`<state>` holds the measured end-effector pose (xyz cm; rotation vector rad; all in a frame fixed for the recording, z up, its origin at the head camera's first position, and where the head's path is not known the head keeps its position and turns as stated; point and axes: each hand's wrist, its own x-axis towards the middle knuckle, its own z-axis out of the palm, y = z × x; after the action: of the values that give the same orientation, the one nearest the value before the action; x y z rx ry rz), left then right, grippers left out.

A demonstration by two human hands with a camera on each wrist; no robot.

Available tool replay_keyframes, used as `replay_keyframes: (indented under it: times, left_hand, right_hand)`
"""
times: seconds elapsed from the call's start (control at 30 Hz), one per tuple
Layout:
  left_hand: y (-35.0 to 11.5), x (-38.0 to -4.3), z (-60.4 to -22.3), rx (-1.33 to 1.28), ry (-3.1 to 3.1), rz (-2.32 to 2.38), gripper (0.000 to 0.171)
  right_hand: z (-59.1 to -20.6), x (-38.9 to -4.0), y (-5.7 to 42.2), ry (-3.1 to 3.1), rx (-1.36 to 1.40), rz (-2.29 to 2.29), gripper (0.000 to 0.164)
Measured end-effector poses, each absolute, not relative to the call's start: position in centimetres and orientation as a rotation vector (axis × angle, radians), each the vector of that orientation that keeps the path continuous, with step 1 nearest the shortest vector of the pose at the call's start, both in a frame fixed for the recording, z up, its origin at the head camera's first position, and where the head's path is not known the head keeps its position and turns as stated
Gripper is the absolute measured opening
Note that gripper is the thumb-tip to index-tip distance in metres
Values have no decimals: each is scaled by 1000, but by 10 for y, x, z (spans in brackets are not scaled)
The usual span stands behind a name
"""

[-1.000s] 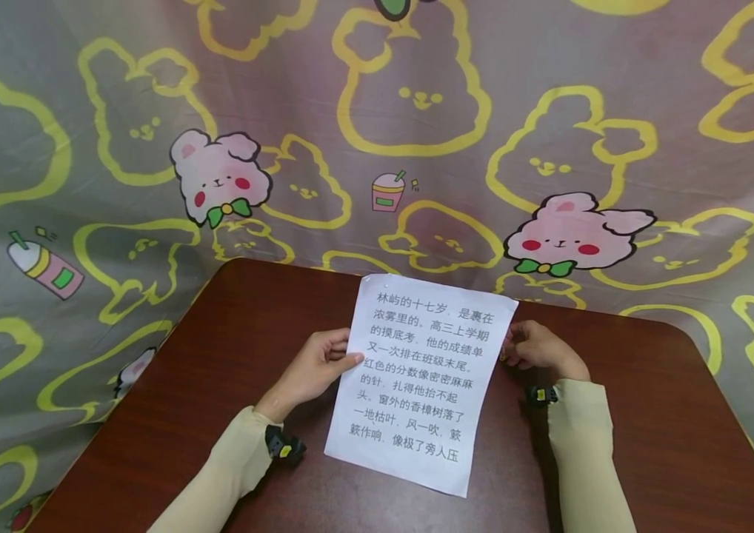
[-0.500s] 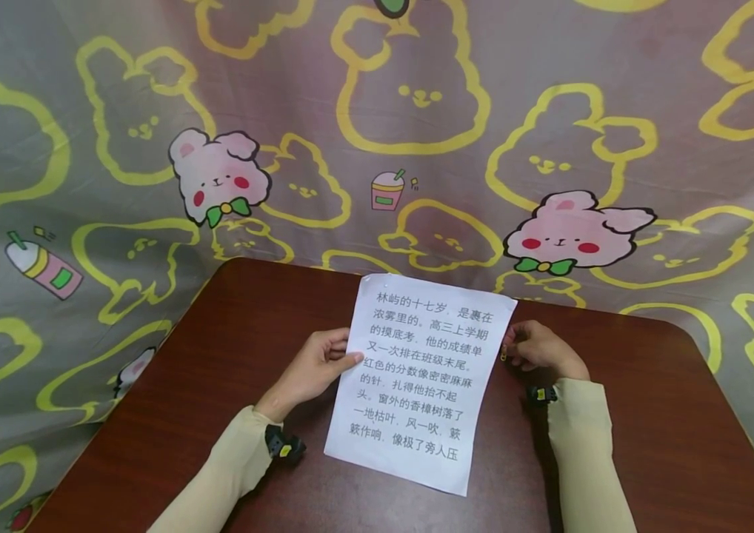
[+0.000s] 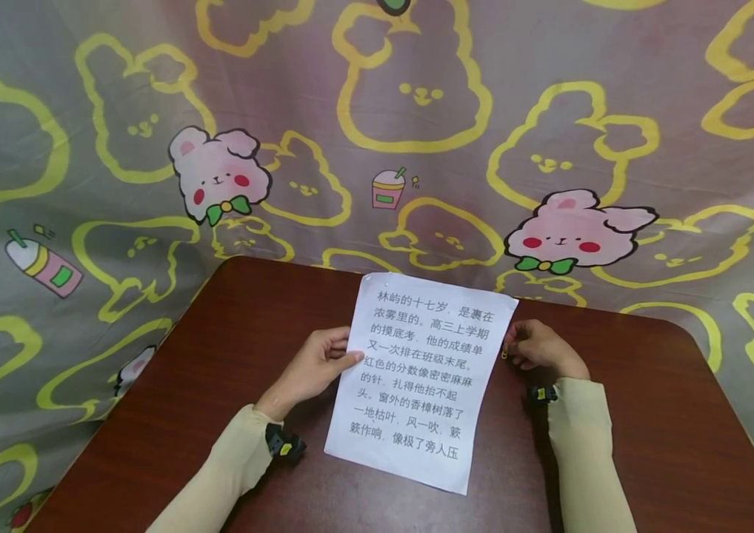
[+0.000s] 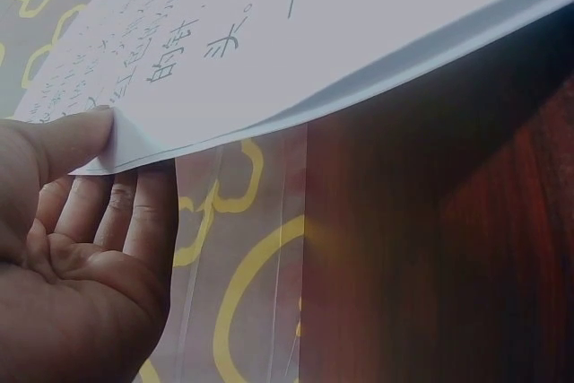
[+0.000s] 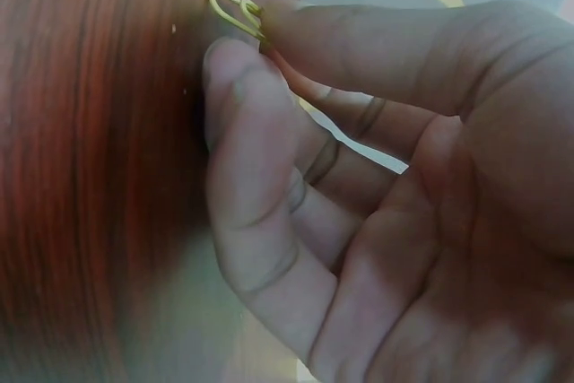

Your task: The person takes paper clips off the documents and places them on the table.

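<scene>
White paper [image 3: 420, 385], printed with dark Chinese characters, is found near the middle of the table [image 3: 657, 414], its top end toward the far edge. In the left wrist view it is raised off the wood at the near side, and more than one layer shows along its edge.

Left hand [image 3: 310, 366]: gripping the paper by its left edge, thumb laid on the printed face, the other fingers bent underneath.

Right hand [image 3: 542, 348]: thumb and index finger pinch a yellow wire clip [image 5: 239, 22], one looped end of which protrudes past the fingertips; the remaining fingers are curled toward the palm. This hand is positioned at the right edge of the paper. The clip lies just beside that edge; whether they touch cannot be determined.

Both forearms wear pale sleeves [image 3: 584, 459], with a small black camera [image 3: 285, 446] at each wrist. The table is dark reddish-brown wood with rounded far corners. Behind it hangs a grey cloth [image 3: 430, 104] bearing yellow outlined figures, pink rabbit heads and drink cups.
</scene>
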<state>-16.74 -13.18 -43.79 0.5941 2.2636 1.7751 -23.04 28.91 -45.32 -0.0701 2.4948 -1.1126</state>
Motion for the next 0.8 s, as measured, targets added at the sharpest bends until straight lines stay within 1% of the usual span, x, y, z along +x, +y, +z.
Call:
replay_keyframes:
  times: [0.2, 0.8]
  left_hand:
    - [-132, -168, -439, 592, 2265, 1774, 34]
    - [-132, -168, -437, 563, 2259, 1767, 33]
  right_hand:
    - [-453, -231, 289, 2486, -41, -1122, 12]
    - [-451, -230, 290, 2512, -71, -1129, 12]
